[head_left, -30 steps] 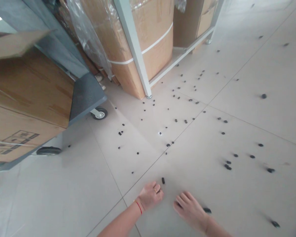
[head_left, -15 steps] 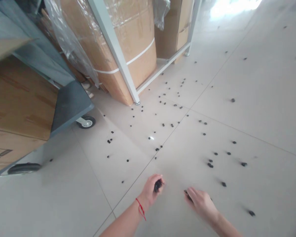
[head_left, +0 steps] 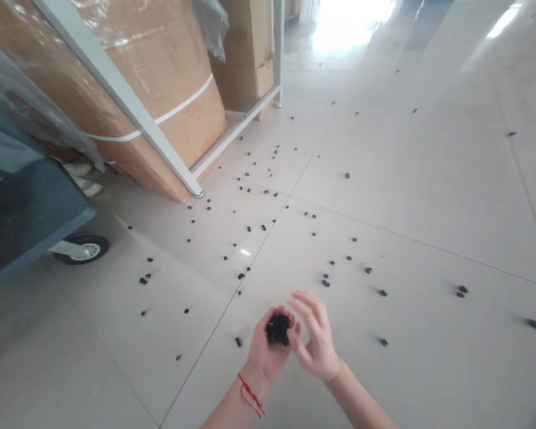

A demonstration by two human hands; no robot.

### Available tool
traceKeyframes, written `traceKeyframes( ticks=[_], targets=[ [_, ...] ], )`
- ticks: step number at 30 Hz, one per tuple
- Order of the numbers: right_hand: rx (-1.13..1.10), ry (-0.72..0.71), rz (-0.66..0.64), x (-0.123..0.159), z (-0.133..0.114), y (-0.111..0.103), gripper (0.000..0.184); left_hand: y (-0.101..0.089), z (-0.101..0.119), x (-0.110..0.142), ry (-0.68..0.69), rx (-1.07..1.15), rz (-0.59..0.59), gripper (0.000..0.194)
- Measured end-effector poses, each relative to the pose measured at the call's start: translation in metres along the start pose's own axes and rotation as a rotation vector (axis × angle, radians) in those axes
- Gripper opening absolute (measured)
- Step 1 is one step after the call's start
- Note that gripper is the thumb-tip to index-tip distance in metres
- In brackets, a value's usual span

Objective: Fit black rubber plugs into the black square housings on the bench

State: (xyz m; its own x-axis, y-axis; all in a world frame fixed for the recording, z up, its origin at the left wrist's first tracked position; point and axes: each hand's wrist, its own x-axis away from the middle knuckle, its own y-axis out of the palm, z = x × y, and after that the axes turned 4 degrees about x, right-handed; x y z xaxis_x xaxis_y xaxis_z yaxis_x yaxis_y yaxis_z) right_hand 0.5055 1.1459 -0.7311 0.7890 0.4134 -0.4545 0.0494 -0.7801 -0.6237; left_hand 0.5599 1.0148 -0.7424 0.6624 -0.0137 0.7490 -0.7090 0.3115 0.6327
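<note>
Many small black pieces (head_left: 324, 282) lie scattered over the pale tiled floor (head_left: 406, 196). My left hand (head_left: 268, 351), with a red string round its wrist, is cupped around a clump of black pieces (head_left: 277, 329). Right beside it is my right hand (head_left: 315, 336), fingers apart and stretched out, touching the left hand's edge by the clump. One loose black piece (head_left: 238, 341) lies on the floor just left of my left hand.
A white metal rack (head_left: 129, 116) holding strapped cardboard boxes (head_left: 170, 113) stands at the back left. A grey wheeled cart (head_left: 31, 220) sits at the left edge. Plastic wrap (head_left: 212, 24) hangs over the boxes.
Both hands have lifted from the floor and come together. The left now holds a clump of black pieces and the right has opened beside it. The view has swung to the right.
</note>
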Motion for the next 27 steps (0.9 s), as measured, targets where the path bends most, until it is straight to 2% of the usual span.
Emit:
traceKeyframes(
  ticks=[2, 4, 6, 8, 10, 13, 15, 17, 19, 21, 23, 25, 27],
  targets=[
    [0.159, 0.339, 0.211, 0.001, 0.055, -0.029, 0.037, 0.005, 0.003, 0.006, -0.119, 0.181, 0.064, 0.017],
    [0.345, 0.707, 0.281, -0.004, 0.114, -0.056, 0.046, 0.009, 0.006, 0.012, -0.229, 0.286, 0.098, 0.023],
    [0.534, 0.991, 0.18, -0.017, 0.161, -0.073, 0.051, 0.012, 0.008, 0.017, -0.276, 0.279, 0.086, 0.029],
    [0.642, 1.039, -0.023, -0.038, 0.185, -0.074, 0.054, 0.016, 0.01, 0.021, -0.279, 0.253, 0.089, 0.031],
    [0.679, 0.919, -0.217, -0.06, 0.185, -0.059, 0.057, 0.023, 0.015, 0.024, -0.268, 0.234, 0.126, 0.03],
    [0.646, 0.614, -0.371, -0.071, 0.156, -0.022, 0.05, 0.039, 0.029, 0.027, -0.239, 0.18, 0.192, 0.027],
    [0.602, 0.328, -0.428, -0.059, 0.131, 0.0, 0.039, 0.053, 0.041, 0.027, -0.202, 0.111, 0.235, 0.024],
    [0.564, 0.182, -0.462, -0.04, 0.111, 0.012, 0.027, 0.068, 0.054, 0.026, -0.159, 0.034, 0.268, 0.021],
    [0.552, 0.107, -0.483, -0.027, 0.098, 0.012, 0.029, 0.084, 0.064, 0.025, -0.133, -0.046, 0.286, 0.017],
    [0.558, 0.065, -0.489, -0.027, 0.091, -0.002, 0.036, 0.099, 0.066, 0.023, -0.13, -0.134, 0.279, 0.016],
    [0.554, 0.016, -0.493, -0.039, 0.081, -0.029, 0.038, 0.114, 0.056, 0.021, -0.136, -0.204, 0.257, 0.015],
    [0.509, -0.083, -0.517, -0.056, 0.064, -0.067, 0.029, 0.128, 0.035, 0.02, -0.149, -0.241, 0.23, 0.015],
    [0.441, -0.237, -0.596, -0.068, 0.041, -0.109, 0.017, 0.14, 0.003, 0.021, -0.178, -0.255, 0.178, 0.017]
  ],
)
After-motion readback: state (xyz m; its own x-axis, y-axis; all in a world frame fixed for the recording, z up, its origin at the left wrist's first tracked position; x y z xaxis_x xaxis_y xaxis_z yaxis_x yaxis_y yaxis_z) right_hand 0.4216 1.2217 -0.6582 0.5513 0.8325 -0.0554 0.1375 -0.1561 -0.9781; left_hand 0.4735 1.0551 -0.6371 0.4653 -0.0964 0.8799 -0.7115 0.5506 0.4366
